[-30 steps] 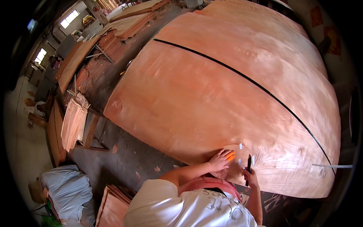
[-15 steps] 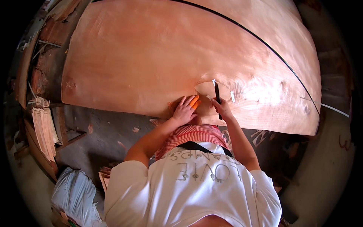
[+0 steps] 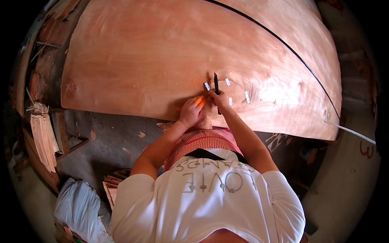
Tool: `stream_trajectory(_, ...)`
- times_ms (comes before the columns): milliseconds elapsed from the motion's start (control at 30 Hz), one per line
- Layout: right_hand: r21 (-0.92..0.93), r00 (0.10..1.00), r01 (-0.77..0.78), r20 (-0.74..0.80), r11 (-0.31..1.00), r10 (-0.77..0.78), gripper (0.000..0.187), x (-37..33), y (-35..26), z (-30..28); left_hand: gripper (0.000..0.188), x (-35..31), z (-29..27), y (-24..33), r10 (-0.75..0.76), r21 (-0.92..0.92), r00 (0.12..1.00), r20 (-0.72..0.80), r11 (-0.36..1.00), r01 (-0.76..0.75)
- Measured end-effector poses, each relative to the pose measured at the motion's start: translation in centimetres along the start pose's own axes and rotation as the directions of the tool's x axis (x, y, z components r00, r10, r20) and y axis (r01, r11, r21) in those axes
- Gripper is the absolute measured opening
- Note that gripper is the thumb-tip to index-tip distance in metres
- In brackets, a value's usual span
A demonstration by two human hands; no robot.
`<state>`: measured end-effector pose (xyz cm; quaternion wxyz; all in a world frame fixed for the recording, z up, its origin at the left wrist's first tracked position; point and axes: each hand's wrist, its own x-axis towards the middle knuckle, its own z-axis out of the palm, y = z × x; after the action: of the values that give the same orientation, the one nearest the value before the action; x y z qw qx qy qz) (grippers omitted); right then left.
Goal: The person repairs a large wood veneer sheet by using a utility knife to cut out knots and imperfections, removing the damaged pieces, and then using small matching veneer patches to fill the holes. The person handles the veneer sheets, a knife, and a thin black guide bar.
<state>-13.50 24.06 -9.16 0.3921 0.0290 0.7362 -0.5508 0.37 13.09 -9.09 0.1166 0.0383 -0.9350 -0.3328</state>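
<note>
A large reddish-tan wood veneer sheet spreads before me. My right hand is closed round a slim black knife, its tip pointing away from me over the veneer. By its fingertips is a small white tape piece. Others, a tape piece, a tape piece and a tape piece, lie around a patch with curved edges. My left hand, orange covers on some fingers, is bent at the sheet's near edge; what its fingers hold, if anything, is hidden. A brownish veneer flap shows beside it.
A black cord arcs over the sheet, and a pale thin strip crosses its right edge. At left stand stacked veneer strips. A pale plastic sack sits lower left. Scraps litter the grey floor.
My right hand has moved left with the knife, toward my left hand. The left hand has gone from spread fingers to bent ones. More white tape pieces show around the patch.
</note>
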Motion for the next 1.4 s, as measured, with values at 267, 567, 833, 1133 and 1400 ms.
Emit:
stream_trajectory(267, -0.104, 0.994, 0.061, -0.086, 0.993, -0.07, 0.023, 0.3, 0.6, 0.0, 0.037, 4.5, -0.6, -0.3, 0.052, 0.281, 0.991, 0.125, 0.956, -0.085)
stream_trajectory(567, -0.626, 0.877, 0.37, -0.008, 0.686, -0.48, 0.022, -4.3, 2.3, -5.9, 0.057, 3.5, -1.6, 2.3, 0.193, 0.202, 0.867, 0.459, 0.928, -0.314)
stream_trajectory(833, -0.822, 0.796, 0.416, 0.123, 0.388, -0.592, 0.044, -11.2, 2.3, -10.9, 0.069, -4.6, -8.6, -11.6, -0.584, -0.046, 0.714, -0.387, 0.785, 0.617)
stream_trajectory(1133, -0.997, 0.836, 0.036, -0.008, 0.069, -0.548, 0.051, -9.6, 6.8, -15.2, 0.088, -6.5, -10.7, -12.9, -0.642, 0.345, 0.676, -0.362, 0.581, 0.737)
stream_trajectory(1400, -0.966, 0.762, 0.165, -0.002, 0.197, -0.647, 0.046, -8.0, 8.7, -16.5, 0.078, -9.3, -8.7, -10.8, -0.541, 0.249, 0.763, -0.354, 0.732, 0.634)
